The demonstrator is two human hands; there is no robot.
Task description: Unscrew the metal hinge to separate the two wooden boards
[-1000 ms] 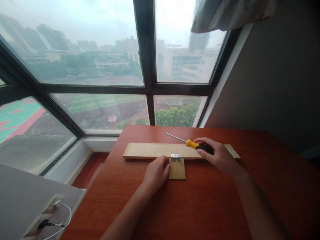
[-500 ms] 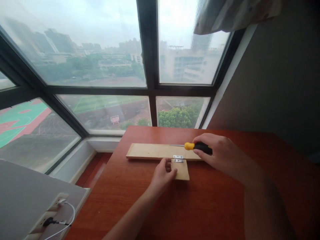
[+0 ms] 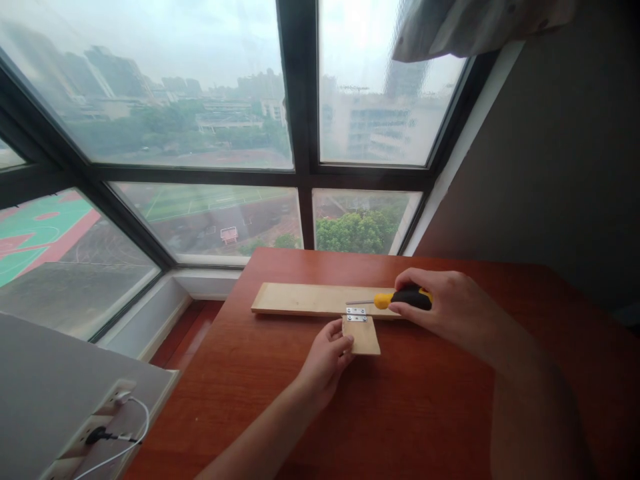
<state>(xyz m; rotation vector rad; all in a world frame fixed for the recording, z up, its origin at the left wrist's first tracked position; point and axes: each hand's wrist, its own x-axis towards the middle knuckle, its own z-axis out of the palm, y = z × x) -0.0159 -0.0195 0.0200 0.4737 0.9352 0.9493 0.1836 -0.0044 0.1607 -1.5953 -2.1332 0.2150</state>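
Note:
A long pale wooden board (image 3: 300, 299) lies across the far part of the red-brown table (image 3: 400, 413). A small wooden piece (image 3: 364, 337) sits against its near edge, joined by a silver hinge (image 3: 357, 315). My left hand (image 3: 326, 360) touches the small piece's left edge with its fingers curled. My right hand (image 3: 445, 308) grips a screwdriver (image 3: 395, 299) with a yellow and black handle; the shaft points left, its tip just above the hinge.
Large windows (image 3: 200, 133) rise behind the table's far edge. A grey wall (image 3: 565, 167) stands at the right. At the lower left is a grey surface with a power socket (image 3: 95, 437) and a white cable plugged in.
My right hand swung the screwdriver from lying across the board down toward the hinge. My left hand shifted onto the small piece's left edge. The view moved slightly.

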